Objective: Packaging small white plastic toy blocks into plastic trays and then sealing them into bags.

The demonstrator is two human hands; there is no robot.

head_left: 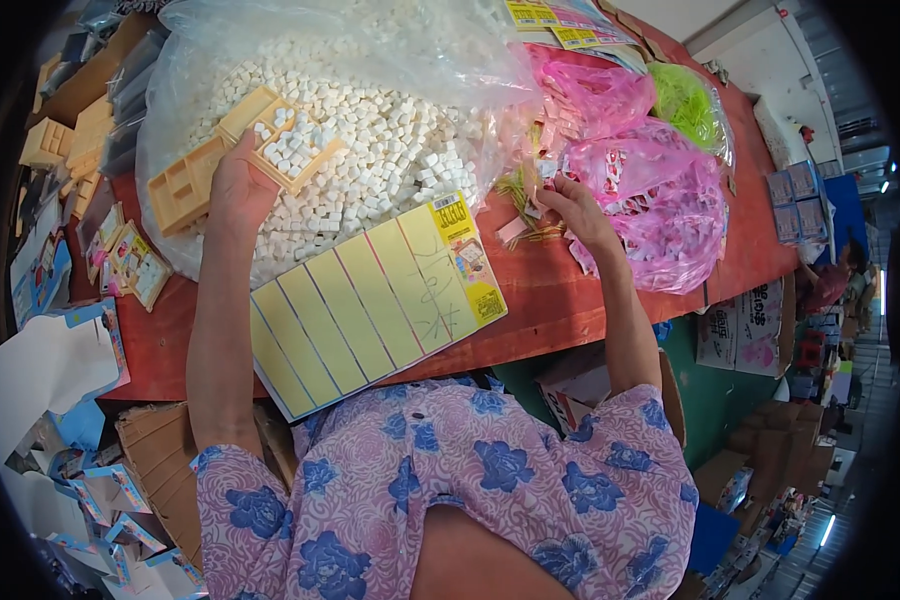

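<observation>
My left hand (pixel 242 188) grips a tan plastic compartment tray (pixel 188 178) over the heap of white pieces. White cube-like pieces fill the section right of my thumb; the left section shows bare compartments. Under it, a large clear plastic bag (pixel 340 30) lies open, full of small white cubes (pixel 370 140). At the right, my right hand (pixel 582 212) has its fingers drawn together beside a bunch of thin yellow-green strands (pixel 518 190) and small pink pieces (pixel 511 231). Whatever sits between those fingertips is too small to make out.
A yellow striped card sheet (pixel 355 300) lies at the table's front edge. Pink bags (pixel 660 215) and a bag of bright green strands (pixel 686 105) stand right. More tan trays (pixel 48 142) are stacked far left, above printed cartons (pixel 100 345). The red table (pixel 530 320) carries all this.
</observation>
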